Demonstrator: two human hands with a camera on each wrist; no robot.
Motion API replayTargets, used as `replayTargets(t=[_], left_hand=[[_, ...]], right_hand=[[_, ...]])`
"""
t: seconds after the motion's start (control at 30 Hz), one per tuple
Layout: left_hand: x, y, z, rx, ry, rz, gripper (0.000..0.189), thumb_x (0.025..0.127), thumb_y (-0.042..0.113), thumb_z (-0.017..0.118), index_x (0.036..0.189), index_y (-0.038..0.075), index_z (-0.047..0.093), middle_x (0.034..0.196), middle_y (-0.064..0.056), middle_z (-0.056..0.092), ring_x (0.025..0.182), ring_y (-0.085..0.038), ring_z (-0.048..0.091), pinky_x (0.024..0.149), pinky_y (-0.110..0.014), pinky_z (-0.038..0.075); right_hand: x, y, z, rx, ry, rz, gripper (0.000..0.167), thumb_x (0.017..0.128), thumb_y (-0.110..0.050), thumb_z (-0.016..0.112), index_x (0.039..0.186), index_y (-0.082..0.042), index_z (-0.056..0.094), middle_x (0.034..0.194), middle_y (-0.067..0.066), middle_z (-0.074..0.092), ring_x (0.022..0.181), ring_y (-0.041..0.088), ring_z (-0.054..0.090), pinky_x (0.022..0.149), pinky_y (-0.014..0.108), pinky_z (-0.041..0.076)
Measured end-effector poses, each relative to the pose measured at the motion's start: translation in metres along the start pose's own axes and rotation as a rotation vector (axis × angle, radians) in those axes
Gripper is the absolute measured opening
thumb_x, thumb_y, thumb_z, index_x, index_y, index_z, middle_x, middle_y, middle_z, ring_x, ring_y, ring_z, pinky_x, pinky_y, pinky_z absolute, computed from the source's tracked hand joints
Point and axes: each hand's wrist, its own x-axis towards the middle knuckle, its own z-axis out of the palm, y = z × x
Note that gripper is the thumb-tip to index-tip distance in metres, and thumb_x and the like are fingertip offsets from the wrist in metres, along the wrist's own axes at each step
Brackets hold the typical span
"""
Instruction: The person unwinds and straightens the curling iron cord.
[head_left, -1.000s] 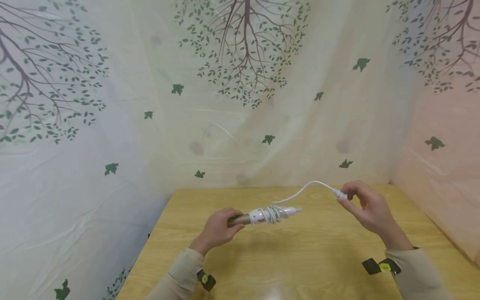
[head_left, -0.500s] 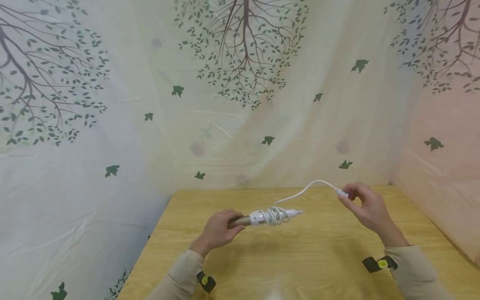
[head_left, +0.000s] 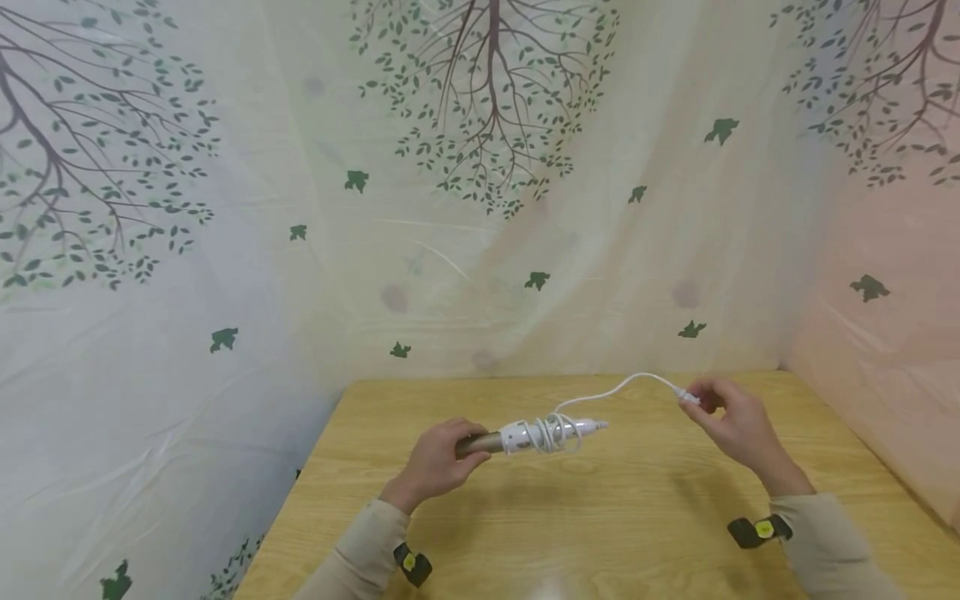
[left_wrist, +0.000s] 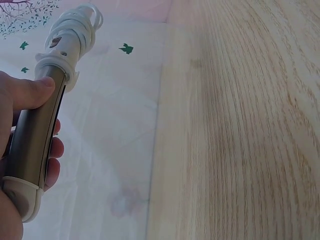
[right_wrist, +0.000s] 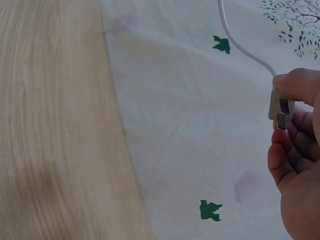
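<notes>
Hair iron (head_left: 517, 437), by its look, held above the near part of the wooden table (head_left: 555, 517), with its plug (right_wrist: 275, 107) out to the right.

The left hand (head_left: 435, 458) has its fingers curled round the bronze barrel (left_wrist: 36, 132), thumb pressed just short of the white handle; the right hand (head_left: 742, 421) pinches the plug between thumb and fingers, flat metal prongs bare. Between the hands, white cord (head_left: 551, 435) runs in a slack arc from loose loops about the handle. The iron is probably light and rigid, its smooth barrel perhaps slippery, so a full wrap seems surer than fingertips. The cord should flex easily, its loops likely to slide toward the handle's right end; the plug's stiff body looks a better hold than the wire.
</notes>
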Motion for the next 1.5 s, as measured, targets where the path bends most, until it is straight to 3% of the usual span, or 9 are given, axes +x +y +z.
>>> replayTargets(t=[0.17,0.37,0.57,0.77,1.13,1.5], left_hand=[[0.000,-0.002,0.000,-0.011,0.004,0.011,0.024,0.084,0.025,0.078,0.104,0.015,0.070,0.094,0.006,0.069,0.077,-0.003,0.058,0.068,-0.023,0.048],[-0.001,-0.003,0.000,-0.055,-0.009,-0.023,0.025,0.084,0.025,0.077,0.106,0.016,0.070,0.097,0.007,0.069,0.080,-0.003,0.059,0.071,-0.023,0.048],[-0.004,-0.002,-0.001,-0.059,-0.002,-0.028,0.025,0.084,0.024,0.077,0.106,0.016,0.070,0.097,0.007,0.069,0.081,-0.004,0.060,0.071,-0.024,0.049],[-0.006,-0.001,-0.004,-0.064,-0.004,-0.060,0.025,0.084,0.024,0.077,0.107,0.017,0.070,0.097,0.007,0.069,0.081,-0.004,0.060,0.072,-0.024,0.049],[0.000,-0.003,-0.008,-0.049,0.037,-0.046,0.027,0.082,0.020,0.079,0.106,0.015,0.069,0.096,0.004,0.070,0.081,-0.006,0.061,0.071,-0.025,0.050],[0.001,-0.006,-0.006,-0.031,0.068,-0.060,0.029,0.081,0.021,0.080,0.108,0.014,0.070,0.097,0.003,0.070,0.081,-0.007,0.061,0.070,-0.026,0.050]], right_hand=[[-0.006,0.007,0.001,-0.015,-0.080,0.074,0.012,0.087,-0.015,0.073,0.092,-0.011,0.063,0.079,-0.002,0.059,0.070,0.002,0.049,0.060,0.020,0.041],[-0.014,0.014,0.004,-0.014,-0.165,0.127,0.013,0.089,-0.019,0.072,0.091,-0.010,0.064,0.078,-0.002,0.060,0.068,0.003,0.049,0.058,0.023,0.041],[-0.030,0.024,0.009,-0.004,-0.298,0.166,0.014,0.089,-0.021,0.071,0.089,-0.010,0.063,0.075,-0.004,0.057,0.066,0.001,0.046,0.056,0.023,0.040],[-0.047,0.027,0.015,0.049,-0.395,0.165,0.012,0.089,-0.019,0.071,0.087,-0.010,0.062,0.073,-0.006,0.055,0.065,0.000,0.046,0.057,0.022,0.041],[-0.059,0.033,0.015,0.055,-0.551,0.174,0.015,0.089,-0.024,0.071,0.086,-0.014,0.061,0.078,-0.006,0.056,0.070,-0.001,0.046,0.062,0.022,0.042],[-0.063,0.044,0.017,0.112,-0.590,0.136,0.017,0.089,-0.024,0.072,0.085,-0.010,0.063,0.077,-0.008,0.056,0.070,-0.002,0.047,0.061,0.021,0.042]])
